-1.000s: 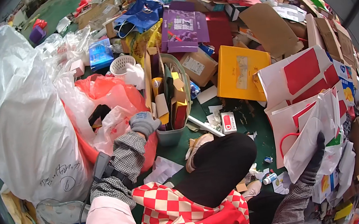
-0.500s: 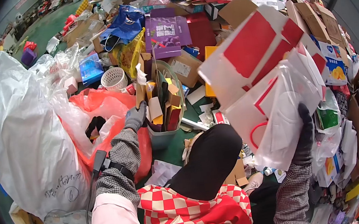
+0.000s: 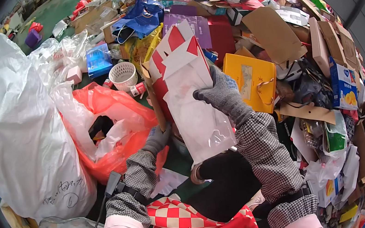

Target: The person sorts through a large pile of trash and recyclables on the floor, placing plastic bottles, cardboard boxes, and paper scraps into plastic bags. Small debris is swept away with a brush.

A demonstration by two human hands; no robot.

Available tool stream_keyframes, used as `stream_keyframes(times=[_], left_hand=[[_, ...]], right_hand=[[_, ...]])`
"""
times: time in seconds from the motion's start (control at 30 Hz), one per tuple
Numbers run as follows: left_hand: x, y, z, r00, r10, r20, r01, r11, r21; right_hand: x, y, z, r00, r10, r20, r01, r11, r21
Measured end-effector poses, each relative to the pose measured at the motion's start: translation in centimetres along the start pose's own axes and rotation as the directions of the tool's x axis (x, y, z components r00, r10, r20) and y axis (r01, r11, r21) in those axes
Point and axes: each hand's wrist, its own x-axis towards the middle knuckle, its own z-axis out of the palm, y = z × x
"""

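Observation:
My right hand (image 3: 223, 92), in a grey glove, grips a folded red-and-white paper bag (image 3: 179, 60) with a clear plastic sleeve (image 3: 202, 125) lying over it. The thumb lies on the near face; the other fingers are behind. My left hand (image 3: 158, 138), also gloved, is closed at the lower end of a brown cardboard piece (image 3: 155, 99), just left of the bag. Its fingertips are partly hidden. Most of the bin below is covered by the bag and the cardboard.
A big white sack (image 3: 29, 135) and an open red plastic bag (image 3: 121, 108) stand at left. A white basket (image 3: 123, 75) and a blue box (image 3: 99, 60) lie beyond. At right, a yellow box (image 3: 250, 81) rests among piled cardboard (image 3: 274, 35).
My right hand has brought the paper bag leftward, in front of the bin, and it now looks narrower and folded. The yellow box has come into fuller view. My left hand stays near the bin.

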Motion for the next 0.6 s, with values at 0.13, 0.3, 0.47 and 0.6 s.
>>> stream_keyframes(times=[0.13,0.3,0.47,0.6], left_hand=[[0.5,-0.3,0.7,0.998,0.045,0.051,-0.041,0.996,-0.085],[-0.3,1.4,0.3,1.000,-0.015,0.010,0.016,1.000,-0.022],[0.1,1.1,-0.2,0.995,-0.054,0.084,0.060,0.995,-0.081],[1.0,-0.1,1.2,0.994,0.081,0.071,-0.081,0.997,0.001]], right_hand=[[1.5,-3.7,0.8,0.996,-0.075,0.042,0.086,0.907,-0.413],[4.7,-1.5,1.8,0.998,0.053,-0.036,-0.063,0.738,-0.672],[2.9,-4.2,-0.7,0.997,-0.053,0.053,0.074,0.808,-0.585],[4.4,-3.8,2.5,0.997,-0.050,0.056,0.073,0.818,-0.571]])
